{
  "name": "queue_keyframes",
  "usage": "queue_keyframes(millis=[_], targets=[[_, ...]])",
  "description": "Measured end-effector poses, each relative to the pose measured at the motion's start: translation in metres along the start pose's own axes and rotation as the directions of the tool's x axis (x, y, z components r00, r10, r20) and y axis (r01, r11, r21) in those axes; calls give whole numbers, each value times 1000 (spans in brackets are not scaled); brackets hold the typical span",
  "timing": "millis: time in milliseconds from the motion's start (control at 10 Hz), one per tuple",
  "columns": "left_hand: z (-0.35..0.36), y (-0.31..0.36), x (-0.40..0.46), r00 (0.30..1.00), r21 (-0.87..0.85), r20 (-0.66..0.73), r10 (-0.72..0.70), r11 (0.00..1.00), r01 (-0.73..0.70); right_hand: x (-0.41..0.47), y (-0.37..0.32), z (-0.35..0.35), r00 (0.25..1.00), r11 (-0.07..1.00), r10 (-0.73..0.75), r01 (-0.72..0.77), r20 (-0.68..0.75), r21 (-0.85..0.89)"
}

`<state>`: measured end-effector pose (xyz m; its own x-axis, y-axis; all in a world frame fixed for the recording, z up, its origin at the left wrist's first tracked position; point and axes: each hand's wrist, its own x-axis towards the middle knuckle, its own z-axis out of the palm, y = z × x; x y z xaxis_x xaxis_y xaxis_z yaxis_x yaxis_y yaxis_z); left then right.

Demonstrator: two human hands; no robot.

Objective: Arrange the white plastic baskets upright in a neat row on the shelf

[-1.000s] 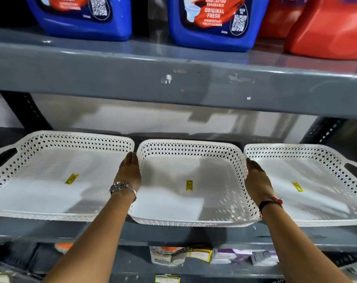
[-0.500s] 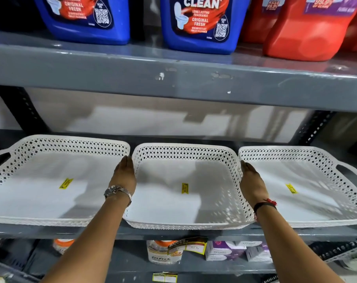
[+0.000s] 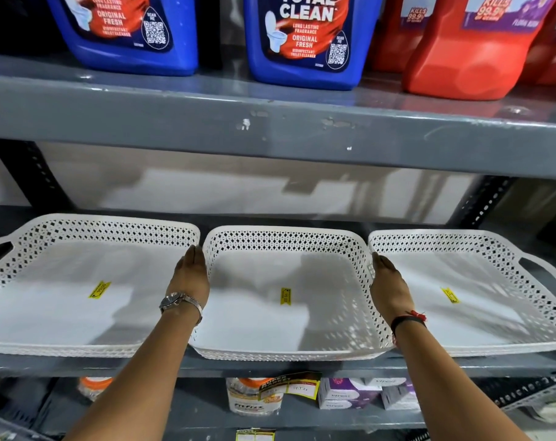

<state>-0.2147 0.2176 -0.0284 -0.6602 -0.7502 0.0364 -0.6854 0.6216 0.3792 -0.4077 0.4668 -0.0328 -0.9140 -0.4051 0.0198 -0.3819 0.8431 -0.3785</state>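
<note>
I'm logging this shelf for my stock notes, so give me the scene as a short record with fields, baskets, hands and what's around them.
baskets: three white lattice baskets in a row, left basket, middle basket, right basket, all open side up
stickers: one yellow sticker inside each
shelf: grey metal shelf; middle basket's front edge overhangs it slightly
left hand: flat against the middle basket's left wall
right hand: flat against its right wall
grip: palms press the sides, fingers not curled
above: blue jugs, red jugs
</note>
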Motion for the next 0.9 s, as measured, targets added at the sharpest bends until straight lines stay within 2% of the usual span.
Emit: queue_keyframes(millis=[600, 700, 900], targets=[[1, -1, 3, 1000, -1, 6, -14, 1000, 14, 2, 0, 1, 1000, 999, -4, 5, 18, -50], [3, -3, 5, 999, -41, 40, -21, 999, 22, 0, -1, -1, 1000, 993, 31, -31, 1, -112], [3, -5, 9, 999, 15, 27, -22, 1000, 22, 0, -6, -1, 998, 950, 7, -24, -56, -312]])
